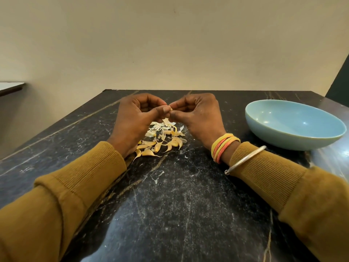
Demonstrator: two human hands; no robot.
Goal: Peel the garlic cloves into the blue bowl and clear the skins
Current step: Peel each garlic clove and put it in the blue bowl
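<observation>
My left hand (136, 118) and my right hand (196, 116) meet above the middle of the black marble table (170, 205), fingers curled, both pinching one garlic clove (171, 109) of which only a pale sliver shows between the thumbs. Below the hands lies a pile of several unpeeled garlic cloves (160, 145) with loose papery skins (160, 127) just behind them. The blue bowl (294, 125) stands to the right of my right hand, and nothing is visible inside it.
A beige wall rises behind the table's far edge. A small white ledge (11, 87) sticks out at the far left, lower than the table. A few skin flecks (156, 178) lie on the near tabletop.
</observation>
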